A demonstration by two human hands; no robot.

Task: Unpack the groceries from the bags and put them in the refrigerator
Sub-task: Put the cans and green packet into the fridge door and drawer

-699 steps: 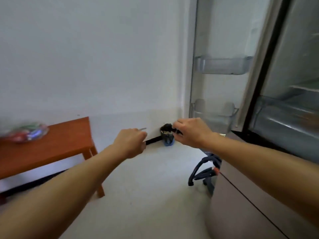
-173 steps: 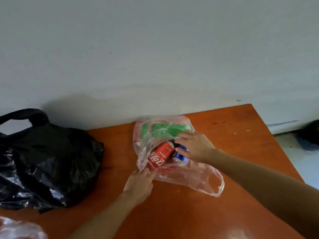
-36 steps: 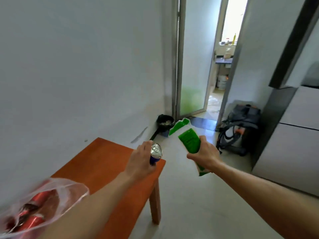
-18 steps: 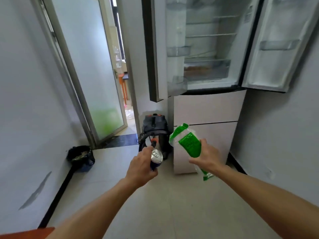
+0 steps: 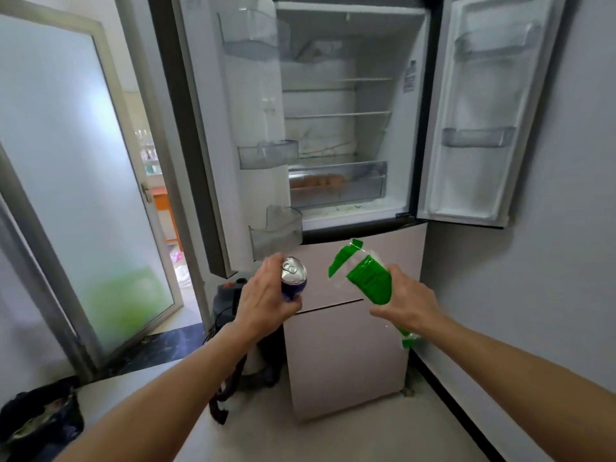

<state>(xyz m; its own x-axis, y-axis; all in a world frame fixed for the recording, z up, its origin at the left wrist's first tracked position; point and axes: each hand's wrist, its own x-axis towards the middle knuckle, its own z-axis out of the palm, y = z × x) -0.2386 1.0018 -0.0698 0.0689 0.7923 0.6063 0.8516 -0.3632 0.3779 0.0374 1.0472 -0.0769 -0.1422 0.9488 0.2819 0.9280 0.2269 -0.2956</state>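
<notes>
Hands against the refrigerator: both hands are now riding higher than half a second ago. The can [image 5: 293, 278], then seen in front of the vacuum cleaner [image 5: 228, 296], is now showing before the upper pale drawer front [image 5: 333, 265], just under the lowest bin of the left door [image 5: 240, 128].
Can axis: it is standing near upright, with the silver lid tipping up and back toward the camera and the dark blue body running down into the palm.
Can and left hand: the left hand [image 5: 266, 301] is curling round the can's lower body from the left. The lid end is sticking out above the fingers.
Packet axis: the green packet [image 5: 368, 281] is slanting, its folded green end pointing up and left toward the open compartment and its other end hanging down and right.
Packet and right hand: the right hand [image 5: 406, 305] is gripping the packet's middle from the right, between the thumb below and the fingers above. Both ends are poking out past the hand.
Hands apart: can and packet are being held side by side, not touching, both outside the refrigerator [image 5: 370, 78].
Refrigerator: both upper doors are standing wide open, the right door [image 5: 480, 111] swinging toward the grey wall. The clear drawer [image 5: 336, 185] at the bottom of the compartment is showing brownish rounded items, too blurred to name.
Left side: a frosted glass door [image 5: 83, 178] is standing ajar.
</notes>
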